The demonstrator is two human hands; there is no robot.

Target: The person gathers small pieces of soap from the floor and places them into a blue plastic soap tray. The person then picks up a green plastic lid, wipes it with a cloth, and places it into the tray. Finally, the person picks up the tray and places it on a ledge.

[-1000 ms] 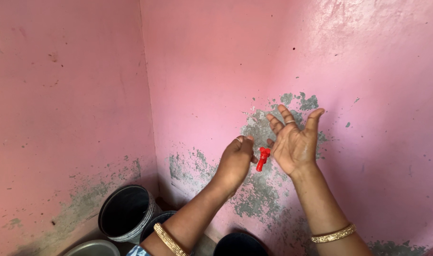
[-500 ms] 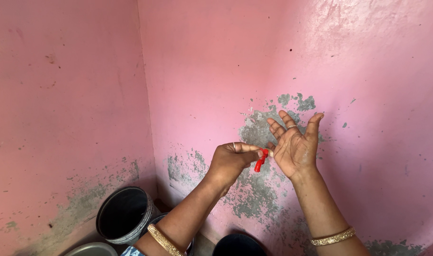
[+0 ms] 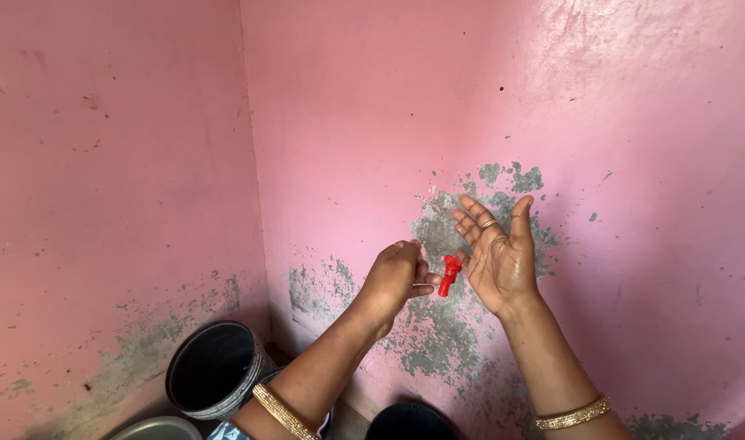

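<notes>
The red tap [image 3: 449, 275] sticks out of the pink wall [image 3: 372, 122], low down, in the middle of a patch where the paint has flaked to grey plaster. My left hand [image 3: 397, 281] is curled loosely with its fingertips right at the tap's left side; I cannot tell for certain whether they pinch the handle or only touch it. My right hand [image 3: 495, 253] is spread open, palm turned toward the tap, just beside it on the right and holding nothing.

To work the tap well, I judge the left fingers should close on the small handle at the top rather than on the spout, and turn it gently, since a plastic tap set in crumbling plaster may not stand much force. The open right palm would serve better cupped slightly below the spout than beside it.

Further out, both wrists wear gold bangles [image 3: 570, 414]. Below the left forearm stands a dark bucket [image 3: 213, 371] near the corner, with the rim of a metal basin [image 3: 156, 428] at the bottom edge. Another dark vessel [image 3: 409, 420] sits almost under the tap, which I judge is well placed for any drip.
</notes>
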